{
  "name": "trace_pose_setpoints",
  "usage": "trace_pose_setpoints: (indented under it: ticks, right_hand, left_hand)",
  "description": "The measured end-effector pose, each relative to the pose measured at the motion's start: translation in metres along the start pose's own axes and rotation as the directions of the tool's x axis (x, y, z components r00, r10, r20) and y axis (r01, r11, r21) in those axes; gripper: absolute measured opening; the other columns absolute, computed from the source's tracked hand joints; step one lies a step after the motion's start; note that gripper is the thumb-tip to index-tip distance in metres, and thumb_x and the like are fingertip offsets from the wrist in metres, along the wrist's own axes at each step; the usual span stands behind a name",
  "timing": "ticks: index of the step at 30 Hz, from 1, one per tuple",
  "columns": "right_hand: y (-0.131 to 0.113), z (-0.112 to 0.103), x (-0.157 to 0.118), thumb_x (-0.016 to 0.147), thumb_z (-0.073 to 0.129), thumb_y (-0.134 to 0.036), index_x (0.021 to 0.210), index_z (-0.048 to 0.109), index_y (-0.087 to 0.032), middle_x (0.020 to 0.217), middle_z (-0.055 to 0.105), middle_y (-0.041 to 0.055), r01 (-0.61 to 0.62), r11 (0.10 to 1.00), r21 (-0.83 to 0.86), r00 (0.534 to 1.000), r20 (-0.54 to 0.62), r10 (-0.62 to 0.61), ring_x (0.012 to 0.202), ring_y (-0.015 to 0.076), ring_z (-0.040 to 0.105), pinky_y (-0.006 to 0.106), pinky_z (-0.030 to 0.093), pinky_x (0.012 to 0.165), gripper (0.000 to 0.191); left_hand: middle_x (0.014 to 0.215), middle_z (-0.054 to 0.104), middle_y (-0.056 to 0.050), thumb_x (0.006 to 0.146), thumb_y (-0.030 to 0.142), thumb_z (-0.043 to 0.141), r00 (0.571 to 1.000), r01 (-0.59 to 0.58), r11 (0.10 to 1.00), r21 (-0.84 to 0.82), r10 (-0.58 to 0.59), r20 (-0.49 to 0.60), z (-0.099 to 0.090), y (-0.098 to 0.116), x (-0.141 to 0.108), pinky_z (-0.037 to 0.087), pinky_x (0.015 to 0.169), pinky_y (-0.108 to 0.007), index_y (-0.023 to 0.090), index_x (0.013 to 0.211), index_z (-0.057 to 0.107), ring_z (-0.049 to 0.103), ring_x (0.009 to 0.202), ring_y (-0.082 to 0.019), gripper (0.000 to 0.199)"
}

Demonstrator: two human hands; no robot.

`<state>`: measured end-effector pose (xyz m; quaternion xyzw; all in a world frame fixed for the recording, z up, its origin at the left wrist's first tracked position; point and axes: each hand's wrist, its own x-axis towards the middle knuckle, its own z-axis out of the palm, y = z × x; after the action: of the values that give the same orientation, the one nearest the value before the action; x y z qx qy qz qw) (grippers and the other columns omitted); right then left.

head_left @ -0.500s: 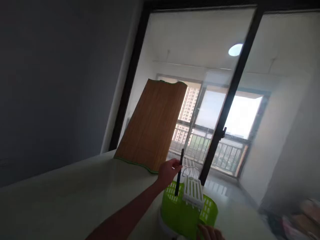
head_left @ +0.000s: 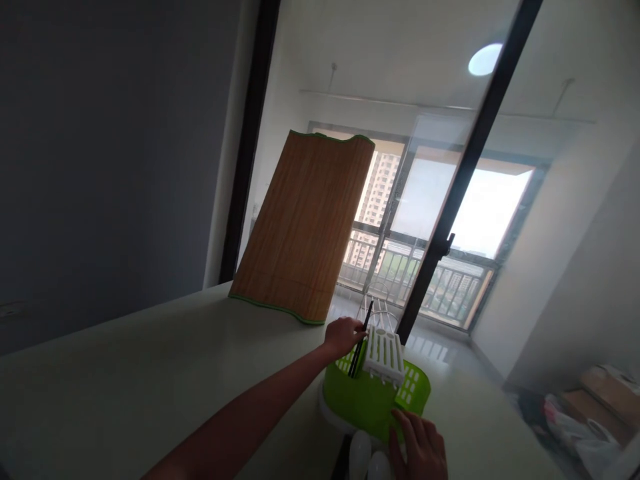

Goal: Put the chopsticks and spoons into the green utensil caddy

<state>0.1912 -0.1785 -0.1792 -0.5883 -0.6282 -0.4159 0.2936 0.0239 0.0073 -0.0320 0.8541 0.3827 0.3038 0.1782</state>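
Note:
My left hand (head_left: 344, 335) pinches a pair of black chopsticks (head_left: 358, 353) between thumb and fingers. They stand tilted, their lower ends inside the left part of a green utensil holder (head_left: 361, 401) with slotted walls. A white slotted rack (head_left: 384, 355) is fixed across the holder's middle, with small hooks under its front edge. Near the holder's front right side, my right hand (head_left: 419, 445) has its thumb and fingers apart, the fingertips against the green wall. White spoons (head_left: 360, 453) lie just left of that hand, partly cut off by the picture's lower edge.
The holder stands on a pale table (head_left: 150, 373). Behind it, a brown bamboo mat (head_left: 305, 227) with green edging stands upright and leaning. A wire rack (head_left: 375, 305) rises behind the holder. Beyond is a dark-framed glass door (head_left: 450, 207); boxes (head_left: 605, 400) lie at the lower right.
The view has tilted down, bringing the spoons and more of my right hand into sight. My left hand still holds the chopsticks, which now lean more to the right at the top.

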Motion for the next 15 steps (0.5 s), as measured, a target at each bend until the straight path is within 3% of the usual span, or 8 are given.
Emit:
trace_pose_setpoints:
  ticks: [4, 11, 15]
  right_hand:
    - [0.005, 0.0, -0.002, 0.086, 0.054, -0.032, 0.11, 0.06, -0.021, 0.096, 0.067, 0.0035, 0.063, 0.998, -0.013, 0.998, 0.001, -0.063, 0.09, 0.021, 0.054, 0.033, 0.037, 0.078, 0.027]
    - [-0.004, 0.006, -0.001, 0.088, 0.049, -0.023, 0.104, 0.061, -0.022, 0.09, 0.069, 0.0033, -0.066, 0.996, 0.054, 0.996, -0.058, 0.069, 0.087, 0.022, 0.055, 0.036, 0.038, 0.077, 0.02]
    - [-0.005, 0.008, 0.001, 0.087, 0.048, -0.022, 0.101, 0.062, -0.024, 0.087, 0.07, 0.0016, -0.068, 0.996, 0.055, 0.992, -0.102, 0.073, 0.084, 0.0213, 0.056, 0.036, 0.039, 0.077, 0.02]
  left_hand:
    - [0.094, 0.072, -0.007, 0.082, 0.056, 0.048, 0.999, -0.017, 0.998, 0.053, 0.015, 0.047, 0.002, -0.002, 0.003, 0.041, 0.075, -0.031, 0.024, 0.09, 0.072, 0.062, 0.097, -0.026, 0.041]
    - [0.081, 0.072, -0.002, 0.078, 0.055, 0.053, 0.992, 0.013, 1.0, 0.006, -0.014, 0.129, 0.0, -0.01, 0.015, 0.037, 0.061, -0.025, 0.021, 0.079, 0.072, 0.063, 0.077, -0.019, 0.039]
    - [0.087, 0.074, 0.0, 0.075, 0.05, 0.057, 0.983, 0.02, 0.997, -0.078, -0.006, 0.182, 0.0, -0.015, 0.018, 0.039, 0.061, -0.024, 0.023, 0.09, 0.073, 0.065, 0.079, -0.018, 0.035]
